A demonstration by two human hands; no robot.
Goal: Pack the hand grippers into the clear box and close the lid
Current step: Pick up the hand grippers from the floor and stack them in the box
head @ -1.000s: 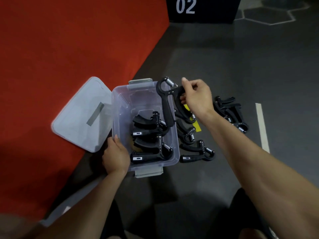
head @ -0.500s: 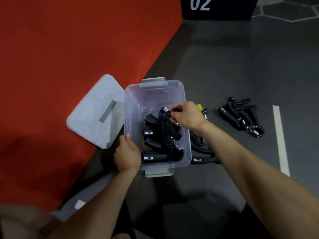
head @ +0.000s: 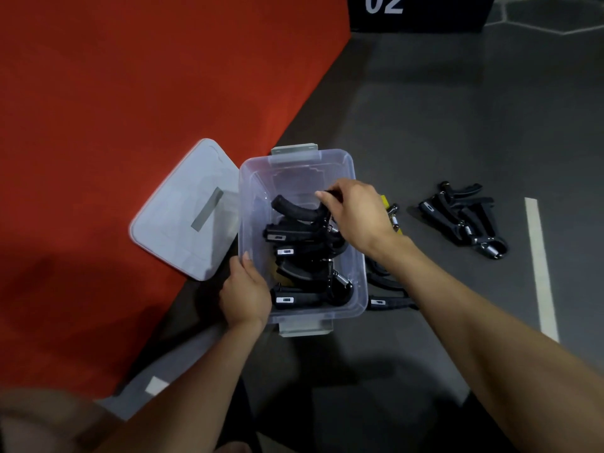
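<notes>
The clear box stands open on the dark floor with several black hand grippers stacked inside. My left hand grips the box's near left wall. My right hand is over the box, fingers pinched on the topmost hand gripper, which lies on the pile. The lid lies flat to the left, half on the red mat. More hand grippers lie right of the box, partly hidden by my right forearm. A separate pile of hand grippers sits farther right.
A red mat covers the floor to the left. A white floor line runs at the right. A black block marked 02 stands at the back. A yellow object peeks out beside my right hand.
My right hand has carried a hand gripper from above the box's right rim down into the box and laid it on the pile. My left hand has kept hold of the box.
</notes>
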